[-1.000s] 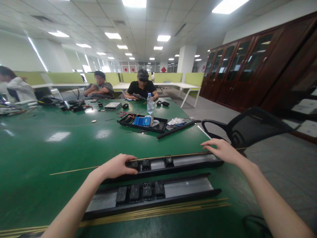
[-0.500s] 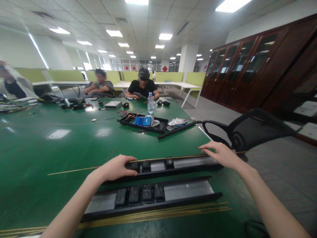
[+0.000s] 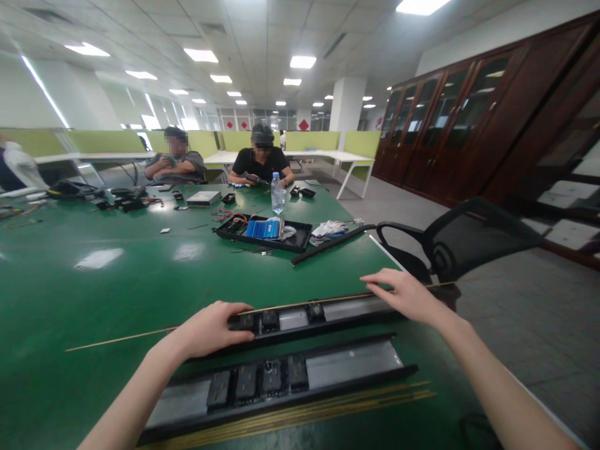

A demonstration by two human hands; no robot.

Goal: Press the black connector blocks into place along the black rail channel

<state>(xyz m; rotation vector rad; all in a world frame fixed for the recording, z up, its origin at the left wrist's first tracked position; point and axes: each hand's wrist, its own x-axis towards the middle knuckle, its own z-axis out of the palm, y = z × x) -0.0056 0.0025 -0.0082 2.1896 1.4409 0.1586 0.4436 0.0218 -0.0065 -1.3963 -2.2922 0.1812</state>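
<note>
My left hand [image 3: 213,328] curls over the left part of a long black channel [image 3: 349,322], fingers on the far side and thumb on the near side, around a black block [image 3: 242,322] set in it. A thin yellowish rod [image 3: 285,305] lies along the channel's far edge and passes under the left fingers. Over the channel's right end is my right hand [image 3: 403,297], fingers stretched out and the thumb a little apart, the rod running beneath it. A second black channel [image 3: 356,365] with several black blocks [image 3: 246,382] lies nearer me.
More thin yellowish rods [image 3: 290,420] lie along the near side. Farther off on the green table [image 3: 140,300] are a black tray [image 3: 300,236] with a blue finned part, a bottle [image 3: 277,195], cloth gloves [image 3: 329,231] and a black strip [image 3: 328,249]. A chair [image 3: 473,244] stands at right; people sit opposite.
The view has shifted slightly, moving the whole scene a little to the left. Both hands keep nearly the same places over the far channel and rod.
</note>
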